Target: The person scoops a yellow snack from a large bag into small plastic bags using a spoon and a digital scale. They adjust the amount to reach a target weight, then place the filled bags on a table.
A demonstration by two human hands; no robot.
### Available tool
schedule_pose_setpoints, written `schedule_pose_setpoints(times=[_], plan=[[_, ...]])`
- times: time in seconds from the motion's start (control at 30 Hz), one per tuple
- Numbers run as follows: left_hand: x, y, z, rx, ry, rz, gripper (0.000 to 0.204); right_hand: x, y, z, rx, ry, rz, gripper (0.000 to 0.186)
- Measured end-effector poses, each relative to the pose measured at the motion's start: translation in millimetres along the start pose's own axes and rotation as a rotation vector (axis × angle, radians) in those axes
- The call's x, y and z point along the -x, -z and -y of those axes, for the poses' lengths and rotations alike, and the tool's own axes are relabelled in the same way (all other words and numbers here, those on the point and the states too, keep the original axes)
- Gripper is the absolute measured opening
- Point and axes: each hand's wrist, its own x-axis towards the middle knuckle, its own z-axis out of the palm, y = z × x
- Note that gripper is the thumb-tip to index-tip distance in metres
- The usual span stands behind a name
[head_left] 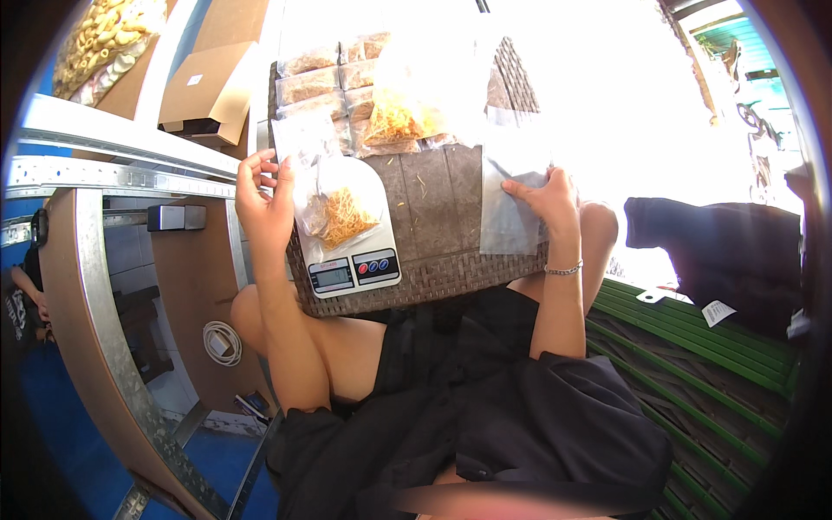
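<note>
A white digital scale [373, 238] sits on the brown woven table. On it lies a clear bag of orange shredded food [345, 217], its upper plastic crumpled. My left hand [264, 195] is at the bag's upper left edge, fingers loosely bent and apart; whether its thumb grips the plastic is unclear. My right hand [550, 198] grips a flat, clear plastic bag [507, 230] at the table's right side, thumb on top. Behind the scale are several filled bags [308, 87] in rows and a larger bag of orange strands [403, 117], partly washed out by glare.
Metal shelving [87, 173] with cardboard boxes [204, 95], a bag of pale curved pieces [104, 39] and coiled cable [222, 343] stands left. Another person's hand [39, 303] shows at far left. A dark garment [711, 251] lies right, by green slatted metal [693, 373]. The table edge [433, 286] adjoins my knees.
</note>
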Motion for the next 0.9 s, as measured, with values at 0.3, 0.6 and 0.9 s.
schedule_pose_setpoints(times=[0.3, 0.6, 0.9], plan=[[3, 4, 0, 0.050, -0.005, -0.028, 0.032, -9, -1, -15, -0.259, 0.051, 0.011, 0.095], [4, 3, -3, 0.031, -0.009, -0.010, 0.032, -17, 6, -23, -0.462, -0.027, 0.030, 0.041], [7, 2, -6, 0.010, -0.006, -0.014, 0.032, -61, 58, -52, -0.693, 0.023, 0.038, 0.036]])
